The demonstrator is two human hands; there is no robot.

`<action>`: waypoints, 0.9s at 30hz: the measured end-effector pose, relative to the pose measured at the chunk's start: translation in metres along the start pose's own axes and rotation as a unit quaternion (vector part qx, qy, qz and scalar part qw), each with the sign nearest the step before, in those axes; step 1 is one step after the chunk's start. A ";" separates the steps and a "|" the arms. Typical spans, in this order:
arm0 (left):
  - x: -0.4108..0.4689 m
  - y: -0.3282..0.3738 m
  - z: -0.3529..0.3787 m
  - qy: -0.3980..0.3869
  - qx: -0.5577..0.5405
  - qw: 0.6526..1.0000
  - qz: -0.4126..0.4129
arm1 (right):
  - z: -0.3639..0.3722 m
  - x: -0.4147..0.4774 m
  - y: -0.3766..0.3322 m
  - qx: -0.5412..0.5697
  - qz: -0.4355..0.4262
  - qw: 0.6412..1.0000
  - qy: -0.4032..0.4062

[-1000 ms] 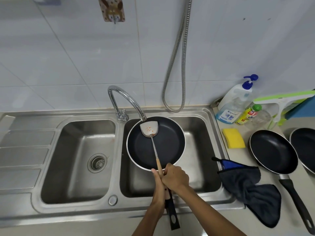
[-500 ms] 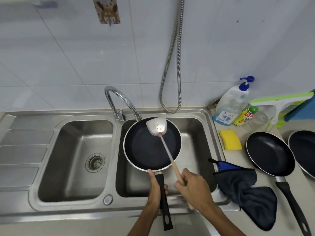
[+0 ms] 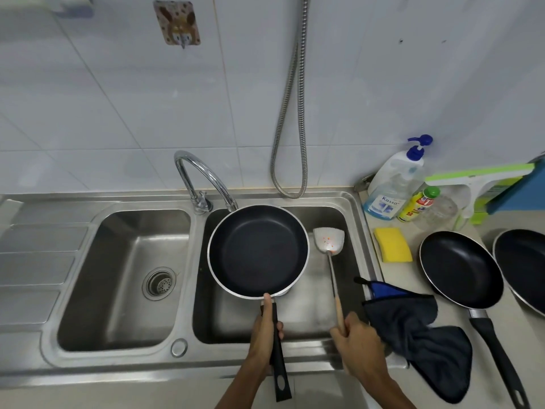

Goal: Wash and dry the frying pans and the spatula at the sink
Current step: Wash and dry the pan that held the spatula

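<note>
Our left hand (image 3: 267,335) wraps the black frying pan (image 3: 258,250) handle; our right hand (image 3: 358,342) is closed on the spatula (image 3: 330,246), both over the right basin (image 3: 352,219). We'd lower the speckled steel blade flat, perhaps greasy. Glossy pans (image 3: 461,268) and a sponge (image 3: 392,245) wait beyond.

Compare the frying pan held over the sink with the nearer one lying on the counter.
The held frying pan is gripped at its handle by the left hand over the right sink basin; the counter frying pan rests untouched beside the dark cloth. The held pan looks rounder, the counter one more oval from this angle. Both have dark insides, pale rims and black handles.
</note>
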State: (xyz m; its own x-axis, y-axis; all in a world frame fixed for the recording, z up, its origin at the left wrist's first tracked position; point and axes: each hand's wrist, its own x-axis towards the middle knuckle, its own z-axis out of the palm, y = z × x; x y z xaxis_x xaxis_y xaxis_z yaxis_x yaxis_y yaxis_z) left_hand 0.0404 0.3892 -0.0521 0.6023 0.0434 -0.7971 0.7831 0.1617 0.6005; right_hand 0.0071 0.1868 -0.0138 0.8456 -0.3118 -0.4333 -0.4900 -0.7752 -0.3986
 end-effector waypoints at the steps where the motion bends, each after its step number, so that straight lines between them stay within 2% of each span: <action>1: -0.001 -0.001 0.000 0.003 0.006 1.000 0.016 | 0.005 0.005 -0.001 -0.015 -0.006 1.000 -0.010; 5: 0.002 -0.010 0.002 0.034 0.065 0.994 0.081 | 0.020 0.028 -0.008 -0.054 -0.026 0.997 -0.037; 14: -0.002 -0.014 0.000 0.096 0.111 0.985 0.086 | 0.044 0.062 -0.013 -0.076 -0.009 0.995 -0.062; 24: -0.001 -0.016 -0.003 0.104 0.133 0.981 0.093 | 0.044 0.080 -0.018 -0.026 0.051 0.993 -0.099; 25: -0.001 -0.016 -0.003 0.102 0.126 0.983 0.092 | 0.041 0.078 -0.023 -0.042 0.046 0.994 -0.090; 27: -0.002 -0.015 -0.003 0.096 0.106 0.985 0.097 | 0.038 0.070 -0.036 -0.093 -0.005 0.996 -0.013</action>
State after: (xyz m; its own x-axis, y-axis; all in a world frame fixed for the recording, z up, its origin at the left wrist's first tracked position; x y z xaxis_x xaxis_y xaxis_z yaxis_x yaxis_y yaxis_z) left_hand 0.0270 0.3892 -0.0600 0.7191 0.2415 -0.6516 0.6835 -0.0765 0.7259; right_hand 0.0759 0.2134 -0.0608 0.8427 -0.2916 -0.4525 -0.4327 -0.8670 -0.2472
